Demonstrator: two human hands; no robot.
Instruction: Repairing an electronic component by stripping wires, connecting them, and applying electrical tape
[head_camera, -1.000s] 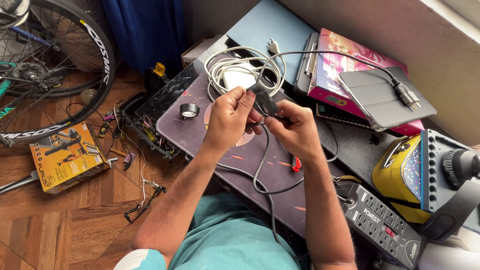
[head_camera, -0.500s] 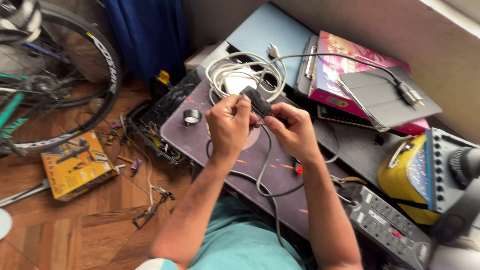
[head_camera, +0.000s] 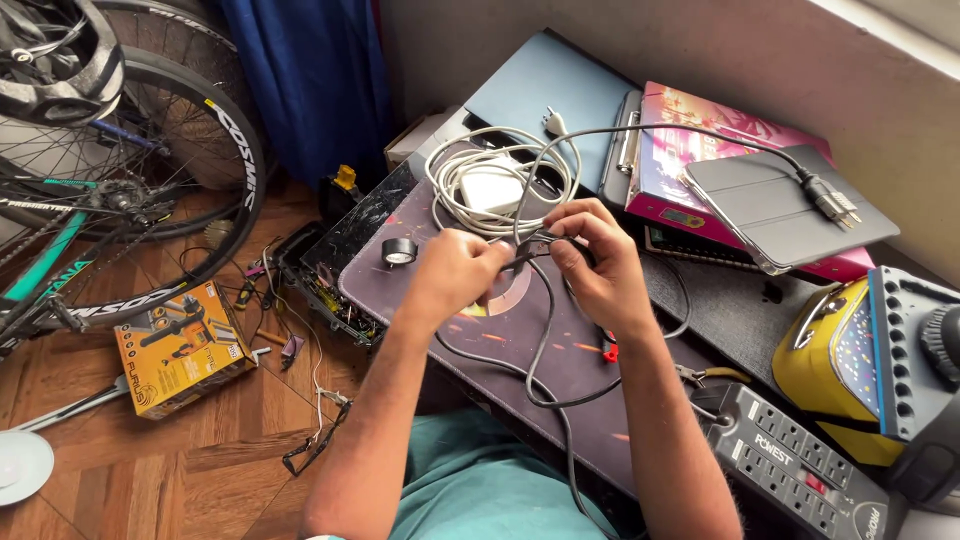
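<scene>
Both hands (head_camera: 530, 265) hide the cable's (head_camera: 545, 340) pinched part (unclear)

a flat orange-yellow box (head_camera: 182, 347) picturing a power tool lies on the wooden floor, near left. a pink, glossy printed box (head_camera: 700, 160) lies far right beneath a grey tablet cover (head_camera: 785, 205).

Now working lower on the dark cable (head_camera: 545, 330), left hand (head_camera: 455, 275) and right hand (head_camera: 590, 255) no longer raising the dark piece between them as before. Pinching the cable closer to the purple mat (head_camera: 520, 350), fingertips nearly meeting. Showing more of the white cable coil (head_camera: 490, 180), earlier partly covered by the hands.
</scene>
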